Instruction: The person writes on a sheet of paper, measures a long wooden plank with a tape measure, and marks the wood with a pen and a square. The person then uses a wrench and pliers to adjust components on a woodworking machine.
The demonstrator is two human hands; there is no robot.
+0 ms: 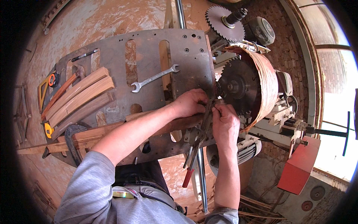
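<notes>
At the right edge of a dark metal table [147,41], my two hands work close together over a metal clamp fixture [204,125] with a red handle [188,178]. My left hand [191,103] has its fingers curled in at the fixture's upper end; what they hold is hidden. My right hand [226,116] pinches at the same end, just across from it, and the small part between its fingers cannot be made out. A toothed circular saw blade [236,85] stands right beyond my hands. An open-ended wrench [156,78] lies on the table, left of the blade.
Several wood strips [80,95], a hammer [65,89], a tape measure [49,130] and a pen [84,55] lie on the left. A C-clamp [71,143] grips a long wooden board [93,139]. A second saw blade [220,22] stands far right, near a red box [299,166].
</notes>
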